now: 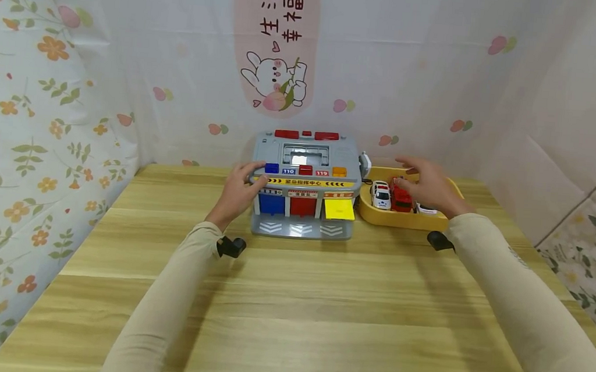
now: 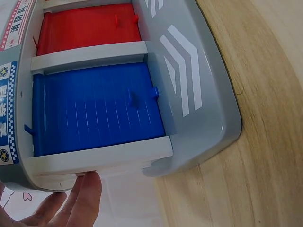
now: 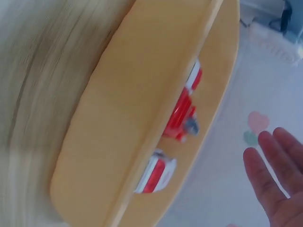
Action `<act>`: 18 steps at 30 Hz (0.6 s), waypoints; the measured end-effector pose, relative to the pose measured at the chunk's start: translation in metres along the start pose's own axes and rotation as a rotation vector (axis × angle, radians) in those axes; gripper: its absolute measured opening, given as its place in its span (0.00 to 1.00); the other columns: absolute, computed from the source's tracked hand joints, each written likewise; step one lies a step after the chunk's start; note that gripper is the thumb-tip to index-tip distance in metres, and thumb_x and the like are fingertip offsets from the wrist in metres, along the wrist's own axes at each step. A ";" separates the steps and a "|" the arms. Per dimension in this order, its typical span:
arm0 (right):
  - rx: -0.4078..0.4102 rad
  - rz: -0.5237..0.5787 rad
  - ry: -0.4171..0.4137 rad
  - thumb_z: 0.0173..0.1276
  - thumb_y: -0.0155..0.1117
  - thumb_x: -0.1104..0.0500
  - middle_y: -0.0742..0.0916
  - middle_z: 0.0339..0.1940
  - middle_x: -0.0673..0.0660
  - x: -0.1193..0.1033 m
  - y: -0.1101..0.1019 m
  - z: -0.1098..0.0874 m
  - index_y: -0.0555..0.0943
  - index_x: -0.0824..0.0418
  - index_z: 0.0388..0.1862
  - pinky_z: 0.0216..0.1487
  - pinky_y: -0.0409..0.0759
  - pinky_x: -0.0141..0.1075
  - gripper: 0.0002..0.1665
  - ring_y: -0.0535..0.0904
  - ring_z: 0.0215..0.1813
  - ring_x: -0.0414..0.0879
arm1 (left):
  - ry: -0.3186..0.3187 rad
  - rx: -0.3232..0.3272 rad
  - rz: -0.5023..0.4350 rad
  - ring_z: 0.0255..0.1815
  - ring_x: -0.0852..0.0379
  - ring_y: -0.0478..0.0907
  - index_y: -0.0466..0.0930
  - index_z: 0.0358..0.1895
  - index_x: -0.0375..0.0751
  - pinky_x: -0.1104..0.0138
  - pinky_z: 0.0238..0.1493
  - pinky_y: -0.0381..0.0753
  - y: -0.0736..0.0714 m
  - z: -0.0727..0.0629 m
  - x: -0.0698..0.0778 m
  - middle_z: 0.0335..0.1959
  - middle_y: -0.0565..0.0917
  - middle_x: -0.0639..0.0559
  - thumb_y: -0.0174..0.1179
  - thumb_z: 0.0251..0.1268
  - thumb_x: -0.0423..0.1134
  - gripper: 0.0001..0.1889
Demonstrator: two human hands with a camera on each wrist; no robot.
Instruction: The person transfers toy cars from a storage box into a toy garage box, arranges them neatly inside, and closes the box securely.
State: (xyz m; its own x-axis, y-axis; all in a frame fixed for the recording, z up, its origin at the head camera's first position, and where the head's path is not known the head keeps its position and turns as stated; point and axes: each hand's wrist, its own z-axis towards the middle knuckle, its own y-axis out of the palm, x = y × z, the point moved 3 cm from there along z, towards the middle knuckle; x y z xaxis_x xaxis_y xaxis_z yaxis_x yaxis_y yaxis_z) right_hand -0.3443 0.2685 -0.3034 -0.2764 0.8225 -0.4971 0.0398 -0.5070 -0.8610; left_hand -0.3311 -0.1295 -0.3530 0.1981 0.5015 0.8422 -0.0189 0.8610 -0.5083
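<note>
My left arm [image 1: 157,309] and right arm [image 1: 517,297] reach out in front of me.
They lean in toward each other. My left hand [image 1: 235,194] is loose, with its thumb [image 1: 260,181] apart from its first finger. My right hand [image 1: 429,186] hangs in the air, its fingers [image 3: 261,178] almost straight, with a gap between two.

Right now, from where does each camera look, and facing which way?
Head: on the head, facing forward and down at the grey plastic toy station and yellow oval tray; left hand, right hand and beige sleeves show.
Left wrist: on that wrist, facing the station's blue door and red door; fingers show.
Right wrist: on that wrist, facing the tray's side; fingers show.
Shared: head and left wrist, the station.
</note>
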 end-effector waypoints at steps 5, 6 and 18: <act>0.009 -0.056 0.038 0.76 0.57 0.55 0.70 0.73 0.73 0.017 -0.003 -0.003 0.63 0.65 0.76 0.68 0.68 0.67 0.35 0.68 0.69 0.72 | -0.007 0.010 -0.014 0.61 0.41 0.68 0.69 0.73 0.50 0.48 0.62 0.76 0.002 0.001 0.001 0.74 0.62 0.38 0.53 0.75 0.52 0.27; 0.010 -0.066 0.050 0.76 0.57 0.54 0.70 0.73 0.74 0.021 -0.002 -0.003 0.63 0.66 0.76 0.68 0.67 0.67 0.35 0.68 0.70 0.72 | -0.006 0.010 -0.018 0.61 0.41 0.68 0.69 0.73 0.50 0.47 0.62 0.76 0.002 0.001 0.001 0.74 0.62 0.38 0.53 0.75 0.52 0.27; 0.023 -0.250 0.144 0.72 0.57 0.57 0.74 0.64 0.80 0.060 0.012 -0.012 0.70 0.71 0.69 0.68 0.65 0.69 0.31 0.63 0.67 0.76 | -0.009 0.003 -0.019 0.66 0.40 0.66 0.68 0.73 0.51 0.44 0.67 0.73 0.003 0.000 -0.002 0.75 0.60 0.39 0.52 0.75 0.53 0.27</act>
State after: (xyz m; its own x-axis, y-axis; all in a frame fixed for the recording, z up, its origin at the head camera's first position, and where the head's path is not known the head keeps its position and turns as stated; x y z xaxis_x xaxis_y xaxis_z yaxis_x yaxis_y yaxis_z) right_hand -0.3494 0.3150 -0.3450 -0.1354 0.9499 -0.2816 -0.0346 -0.2886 -0.9568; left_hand -0.3314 -0.1277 -0.3558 0.1894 0.4862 0.8531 -0.0183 0.8704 -0.4920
